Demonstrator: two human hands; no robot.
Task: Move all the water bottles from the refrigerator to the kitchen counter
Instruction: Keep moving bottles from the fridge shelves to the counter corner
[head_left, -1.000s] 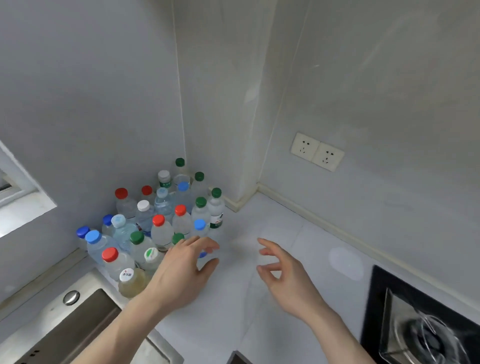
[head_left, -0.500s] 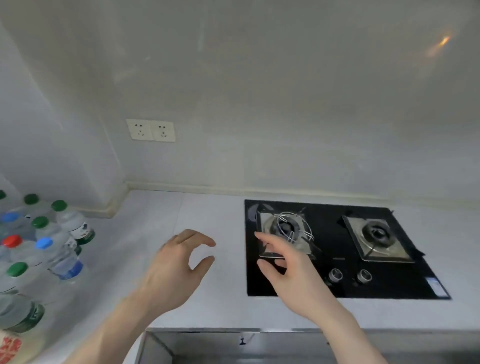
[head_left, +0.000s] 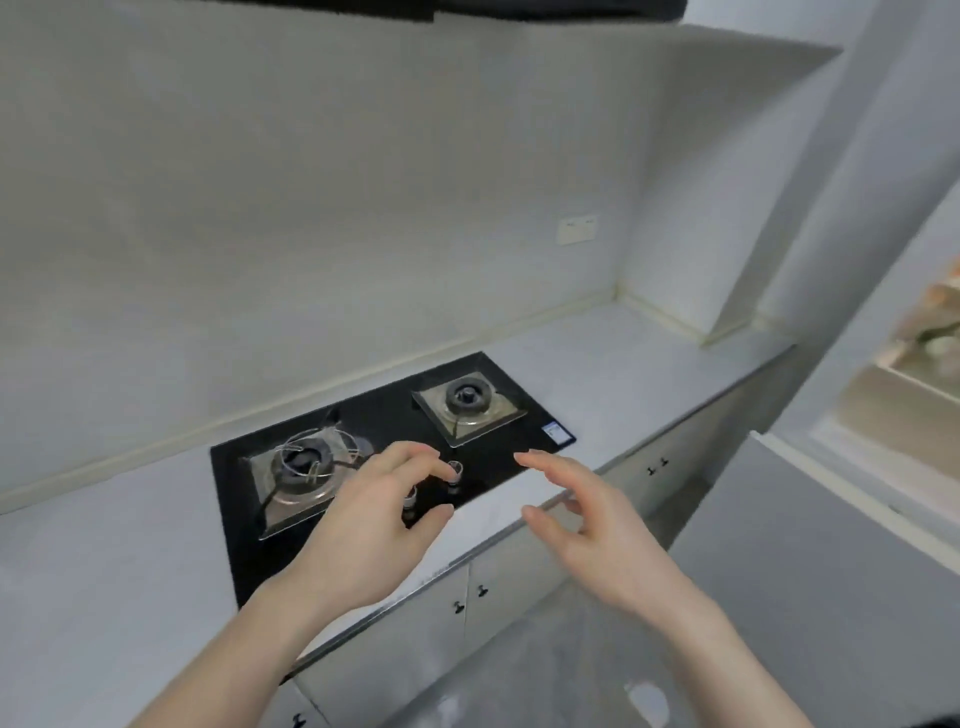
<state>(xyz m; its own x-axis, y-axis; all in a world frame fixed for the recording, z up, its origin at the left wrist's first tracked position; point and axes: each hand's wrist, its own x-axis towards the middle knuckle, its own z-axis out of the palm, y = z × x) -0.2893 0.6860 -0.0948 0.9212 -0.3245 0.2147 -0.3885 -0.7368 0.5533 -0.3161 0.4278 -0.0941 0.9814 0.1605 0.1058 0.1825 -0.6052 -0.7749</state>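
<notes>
Left hand (head_left: 358, 540): nothing is being held; fingers are being kept curled and parted from the thumb in a loose, wide cup. Right hand (head_left: 597, 535): likewise empty, fingers spread and half bent, palm being turned inward toward the left hand.

Directly beneath the left hand's fingertips: a black glass two-burner gas hob (head_left: 363, 441) with two small metal control knobs (head_left: 454, 470). Under both wrists: the pale grey stone kitchen counter (head_left: 623, 374), its front edge being crossed by the right hand. Below the hands: white cabinet doors with small dark pulls (head_left: 470, 597).

Far to the right of the right hand: a white refrigerator door (head_left: 883, 519) being held ajar, with the lit interior shelves (head_left: 930, 332) blurred at the frame's edge.

Water bottles: none are being shown in this view; whether any are remaining inside the refrigerator cannot be told from the blur.

Judged step: the return trip toward the refrigerator for another load.

Hazards: a knob could be nudged by the trailing left fingers if the hand is being carried low over the hob; the open door edge could be struck by the right hand during the turn; cold, wet bottles could slip if two are being taken in one loose grasp.
</notes>
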